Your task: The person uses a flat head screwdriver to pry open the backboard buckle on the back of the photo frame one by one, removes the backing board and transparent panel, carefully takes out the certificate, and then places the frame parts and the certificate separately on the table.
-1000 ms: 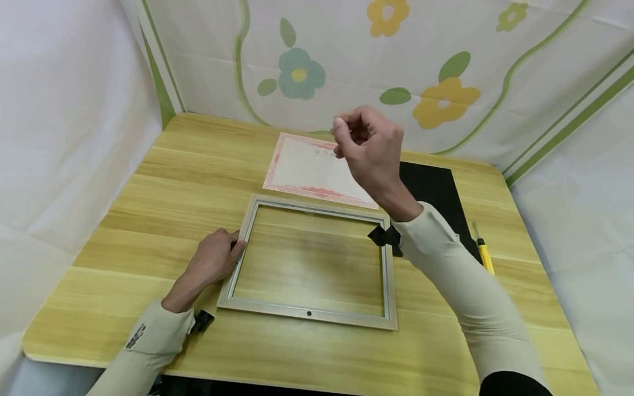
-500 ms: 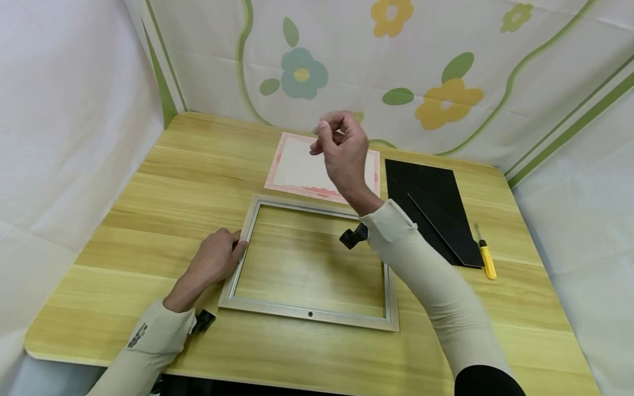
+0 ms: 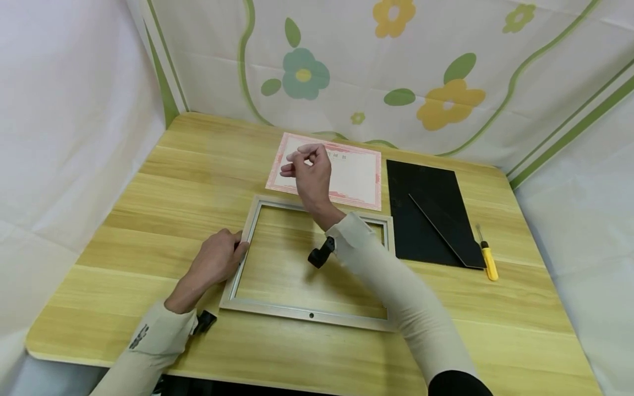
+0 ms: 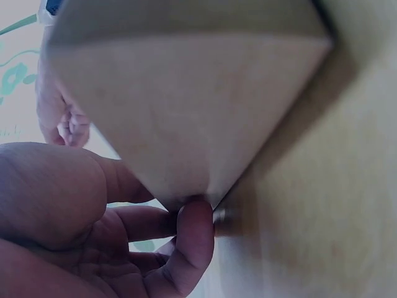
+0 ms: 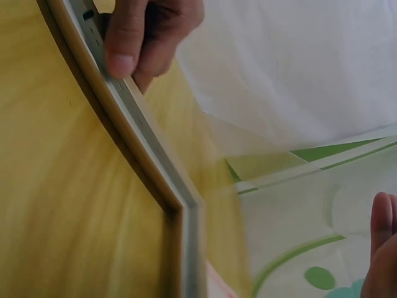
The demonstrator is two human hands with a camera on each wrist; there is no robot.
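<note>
A silver-and-wood-toned picture frame (image 3: 307,314) lies on the table. My left hand (image 3: 216,257) grips its left side; in the left wrist view the fingers (image 4: 195,239) curl around the frame's edge (image 4: 198,112). Raised over the far side of the frame, my right hand (image 3: 312,176) has its thumb and forefinger pinched together. A faint see-through patch, like a clear sheet (image 5: 267,166), veils the green stripe near it in the right wrist view; its outline hardly shows. Beneath that hand lies a pink-bordered certificate (image 3: 356,179).
Black backing board (image 3: 416,236) lies right of the frame, with a raised flap crossing it diagonally. A yellow-handled screwdriver (image 3: 489,264) sits beside it. A flower-printed curtain (image 3: 346,66) closes off the back of the wooden table (image 3: 148,242).
My right hand has come left and down, from above the certificate's right side to its left part, keeping the thumb-and-forefinger pinch. My left hand stays on the frame.
</note>
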